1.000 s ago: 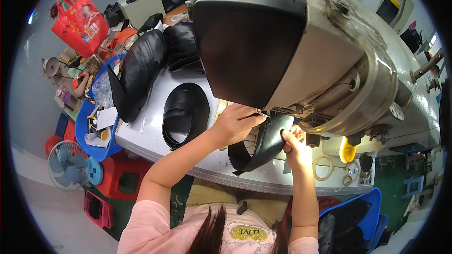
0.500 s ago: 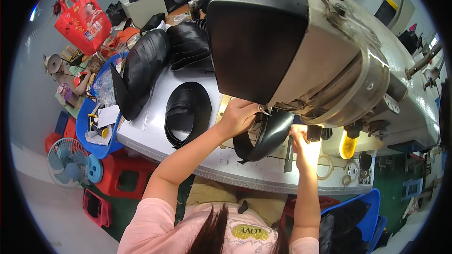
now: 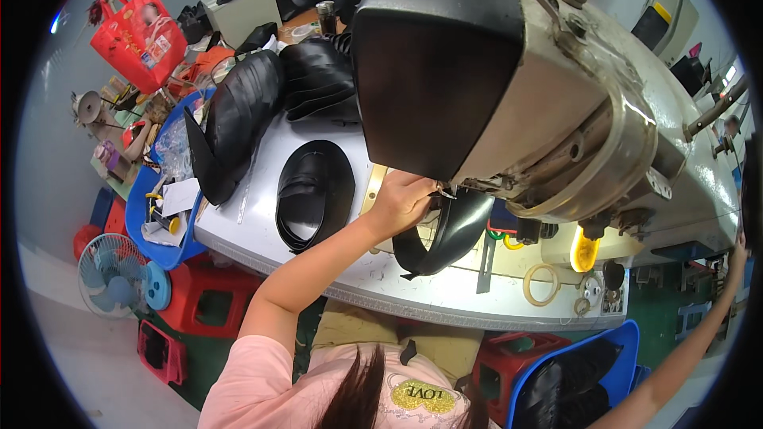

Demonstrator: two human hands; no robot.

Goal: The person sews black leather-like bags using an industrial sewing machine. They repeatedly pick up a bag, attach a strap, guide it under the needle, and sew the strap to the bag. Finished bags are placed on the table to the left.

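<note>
My left hand [image 3: 404, 202] is closed in a pinch under the head of a large sewing machine [image 3: 548, 79], near its needle area. What the fingertips hold, if anything, is too small to make out. Just right of and below that hand, a curved black leather-like piece [image 3: 457, 242] lies under the machine head, bent into an open loop. Far out at the right rim, my right hand [image 3: 740, 253] reaches up beside the machine's far end; it is small there and its fingers are unclear.
On the white table, a black oval piece [image 3: 314, 195] stands left of my arm, with stacked black pieces [image 3: 246, 111] behind. A tan ring [image 3: 542, 284] lies at right. Blue bins [image 3: 171, 250] flank the table. A fan [image 3: 119, 282] and red stools [image 3: 211, 302] stand lower left.
My right hand has left the table beside the black piece and swung far right, with the arm stretched out. My left hand stays nearly in place at the machine head.
</note>
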